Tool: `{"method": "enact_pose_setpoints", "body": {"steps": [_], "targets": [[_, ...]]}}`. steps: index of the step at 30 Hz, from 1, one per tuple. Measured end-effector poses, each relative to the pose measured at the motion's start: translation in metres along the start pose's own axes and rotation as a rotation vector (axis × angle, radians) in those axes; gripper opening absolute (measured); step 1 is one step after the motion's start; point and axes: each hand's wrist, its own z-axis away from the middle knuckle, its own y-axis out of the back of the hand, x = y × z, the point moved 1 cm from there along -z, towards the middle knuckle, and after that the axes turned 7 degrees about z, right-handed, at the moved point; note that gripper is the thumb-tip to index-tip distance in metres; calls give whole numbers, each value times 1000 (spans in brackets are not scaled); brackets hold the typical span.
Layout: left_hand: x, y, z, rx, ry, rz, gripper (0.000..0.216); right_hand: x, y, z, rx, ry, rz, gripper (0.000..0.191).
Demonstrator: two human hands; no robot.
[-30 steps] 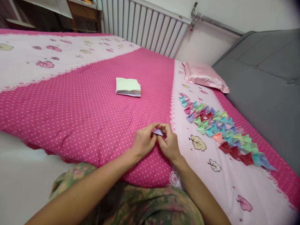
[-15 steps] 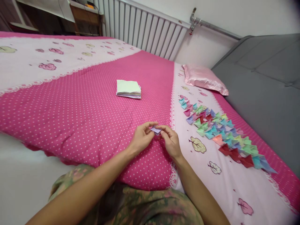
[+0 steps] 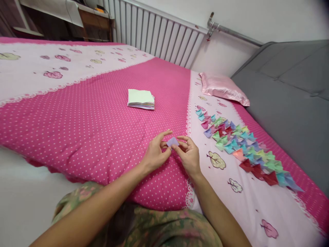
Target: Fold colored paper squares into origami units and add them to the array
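lavender paper [image 3: 172, 141]: back hidden, edges partly covered by left hand [image 3: 155, 152] and right hand [image 3: 190, 156] | forearms [image 3: 102, 204]: cut off at bottom edge | paper stack [image 3: 141, 97], beyond left hand: sheets too thin to count | paper boats [image 3: 231, 146], right of right hand: overlapping, partly hidden | orange item [image 3: 99, 10], far beyond left hand: too small to identify

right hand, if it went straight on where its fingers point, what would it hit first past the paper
Probably the left hand, its fingers just across the small purple paper from the right hand; depth is hard to judge.
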Motion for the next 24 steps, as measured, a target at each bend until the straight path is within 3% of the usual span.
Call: {"method": "enact_pose_setpoints", "body": {"steps": [3, 7, 10, 14, 21, 24], "targets": [[1, -1, -3, 50, 107, 132, 54, -2, 1, 0, 41, -63, -76, 45], [0, 1, -5, 112, 219, 95, 29, -3, 1, 0, 49, -154, -208, 30], [-2, 2, -3, 9, 233, -14, 21, -1, 1, -2, 47, -195, -281, 24], [-7, 2, -2, -150, 186, -62, 30, 2, 2, -3, -25, -241, -339, 22], [-6, 2, -2, -160, 249, 46, 30, 1, 0, -1, -266, -236, -288, 14], [-5, 1, -1, -176, 264, 59, 31, 1, 1, -2, -203, -190, -203, 15]]}}
